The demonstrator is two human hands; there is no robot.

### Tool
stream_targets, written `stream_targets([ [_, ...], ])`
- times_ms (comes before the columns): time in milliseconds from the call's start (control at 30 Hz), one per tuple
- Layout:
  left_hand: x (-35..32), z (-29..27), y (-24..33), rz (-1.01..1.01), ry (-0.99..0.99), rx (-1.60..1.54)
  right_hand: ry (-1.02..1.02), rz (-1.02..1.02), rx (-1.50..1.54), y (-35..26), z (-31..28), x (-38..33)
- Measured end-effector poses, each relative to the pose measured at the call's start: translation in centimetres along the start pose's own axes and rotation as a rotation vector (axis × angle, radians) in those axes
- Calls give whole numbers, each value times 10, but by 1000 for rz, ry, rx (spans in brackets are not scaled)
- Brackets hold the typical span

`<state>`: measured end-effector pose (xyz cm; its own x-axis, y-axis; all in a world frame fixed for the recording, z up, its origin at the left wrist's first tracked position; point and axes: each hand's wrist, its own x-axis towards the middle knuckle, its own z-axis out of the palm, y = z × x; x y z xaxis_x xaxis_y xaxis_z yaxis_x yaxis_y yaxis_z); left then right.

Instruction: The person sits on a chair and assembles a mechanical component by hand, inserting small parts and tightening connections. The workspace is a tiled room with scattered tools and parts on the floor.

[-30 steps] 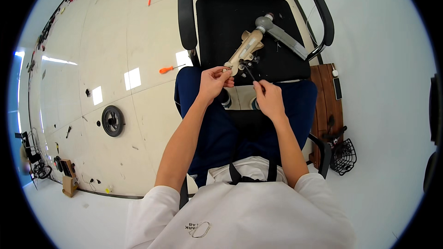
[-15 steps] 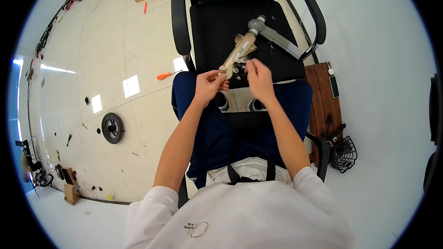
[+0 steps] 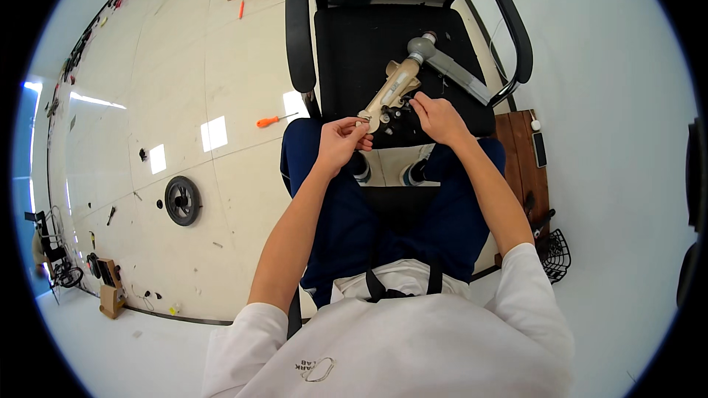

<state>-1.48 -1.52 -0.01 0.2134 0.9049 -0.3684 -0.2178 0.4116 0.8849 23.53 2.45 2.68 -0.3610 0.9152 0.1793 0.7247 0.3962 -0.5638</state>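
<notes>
Nearest the camera a white shirt (image 3: 413, 346) fills the lower edge, with dark blue trousers (image 3: 346, 228) beyond it and both bare forearms reaching forward over the lap. The left hand (image 3: 341, 144) is pinched shut around the near end of a beige moulded part (image 3: 387, 94), thumb and fingers closed at its lower tip, though whether a small piece is also caught between the fingertips is too small to tell. The right hand (image 3: 439, 118) is curled over the dark fittings just beside the middle of that part, fingers bent down onto them; whether it grips a fastener or only presses there cannot be made out. The beige moulded part runs diagonally up and away from the hands to a grey elbow joint (image 3: 422, 47), from which a grey tube (image 3: 461, 77) slants off to the right, all of it lying on the seat of a black office chair (image 3: 354, 44). The work looks like fitting or loosening something at the part's midsection, and the next move would seem to need the left hand holding it steady while the right fingers turn or seat the small hardware. Farther off, an orange screwdriver (image 3: 274, 120) lies on the pale floor (image 3: 184, 74), a black wheel (image 3: 182, 200) lies well apart to the left, and a brown wooden stand (image 3: 522, 155) sits to the right.
</notes>
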Motion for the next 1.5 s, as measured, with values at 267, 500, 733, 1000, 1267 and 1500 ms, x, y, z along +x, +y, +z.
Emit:
stream_targets([
  [267,-1,-3,0,-14,4,-8,-43,-89,28,8,-3,2],
  [500,-2,-1,1,-22,25,-3,-55,-16,195,12,-2,3],
  [733,-1,-2,1,-15,17,2,-3,-87,-33,5,1,-1],
  [1000,1,-3,0,-18,18,-25,-195,-357,-245,23,-24,27],
  [1267,2,-2,3,-37,46,-55,-343,-352,-89,40,-26,36],
  [1500,-3,0,5,-86,78,-45,-395,79,393,17,-23,34],
])
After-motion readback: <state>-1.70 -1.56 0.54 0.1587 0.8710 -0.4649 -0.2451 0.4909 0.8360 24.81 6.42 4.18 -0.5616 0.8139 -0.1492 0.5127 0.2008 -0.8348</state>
